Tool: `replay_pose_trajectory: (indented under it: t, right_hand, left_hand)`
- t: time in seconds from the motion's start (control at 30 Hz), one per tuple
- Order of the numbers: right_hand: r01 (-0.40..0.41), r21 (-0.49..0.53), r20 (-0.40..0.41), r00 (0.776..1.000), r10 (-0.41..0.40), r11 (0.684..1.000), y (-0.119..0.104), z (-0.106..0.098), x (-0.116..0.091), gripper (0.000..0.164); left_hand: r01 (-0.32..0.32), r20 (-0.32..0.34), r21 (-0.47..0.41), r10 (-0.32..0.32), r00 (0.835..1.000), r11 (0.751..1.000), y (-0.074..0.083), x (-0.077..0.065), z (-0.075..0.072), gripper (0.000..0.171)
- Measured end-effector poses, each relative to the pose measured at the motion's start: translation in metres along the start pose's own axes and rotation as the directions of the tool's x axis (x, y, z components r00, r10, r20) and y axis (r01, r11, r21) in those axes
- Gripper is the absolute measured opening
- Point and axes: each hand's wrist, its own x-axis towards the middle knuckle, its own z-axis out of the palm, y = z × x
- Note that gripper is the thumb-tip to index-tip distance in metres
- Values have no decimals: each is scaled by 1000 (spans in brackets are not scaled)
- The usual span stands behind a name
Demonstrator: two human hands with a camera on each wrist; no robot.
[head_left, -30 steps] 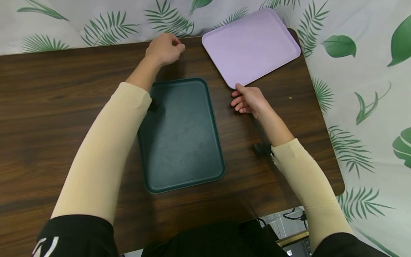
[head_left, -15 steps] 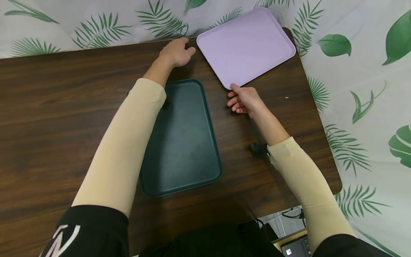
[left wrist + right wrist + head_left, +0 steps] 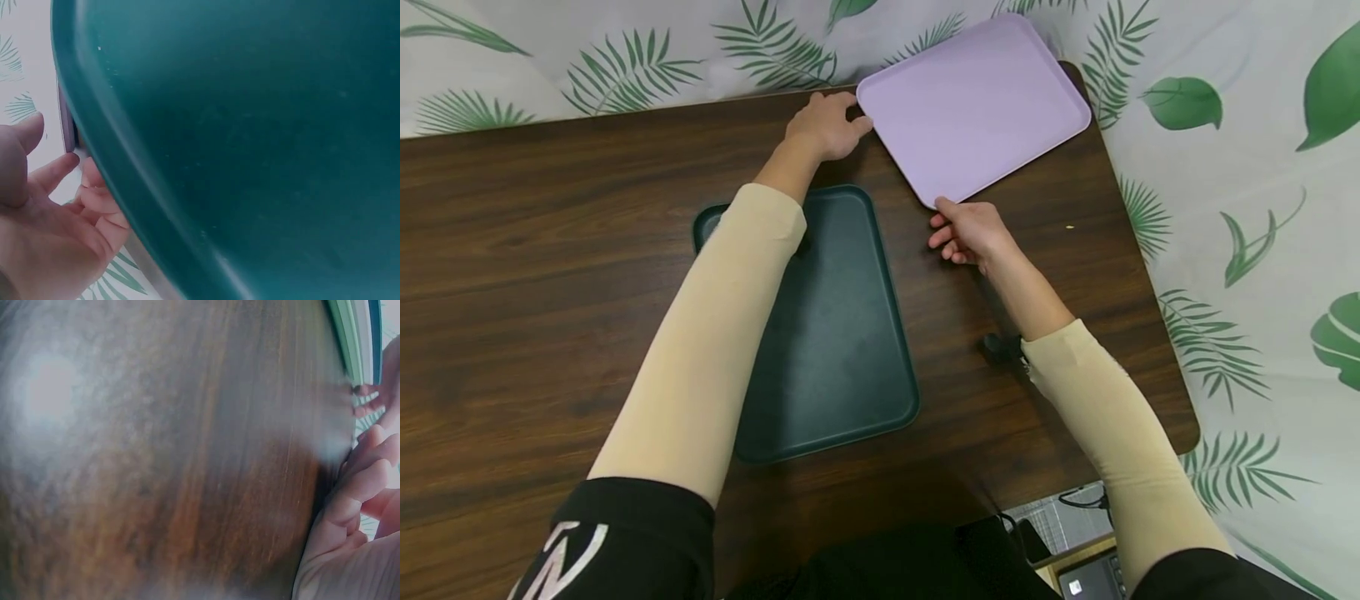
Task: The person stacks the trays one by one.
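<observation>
A lilac tray lies at the far right, its far end overlapping the patterned backdrop. At its near corner, my right hand pinches the rim, thumb over the top and the other fingers curled below. My left hand is at the tray's left corner, thumb and index finger spread, fingertips right at the rim. In the left wrist view that index finger meets the tray's edge. A dark green tray lies between my arms, its left side partly hidden under my left sleeve.
The right wrist view shows stacked tray edges, light green, pale and teal. The dark wooden table ends at a leaf-patterned cloth at the back and right. A small yellow scrap lies near the right edge.
My left hand has moved right, from over the back of the table to the lilac tray's left corner, its fingers opening. The right hand has stayed at the near corner.
</observation>
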Motion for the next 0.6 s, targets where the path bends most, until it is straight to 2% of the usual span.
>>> replay_pose_trajectory:
  t: [0.27, 0.6]
  right_hand:
    - [-4, 1, -20, 1000, 4, 1000, -2, -1, 0, 33]
    - [3, 53, -21, 1000, -2, 999, 0, 1, -2, 28]
  left_hand:
    - [13, -6, 2, -13, 1000, 1000, 9, 0, 3, 68]
    - [30, -23, -9, -30, 999, 1000, 5, 1, 4, 66]
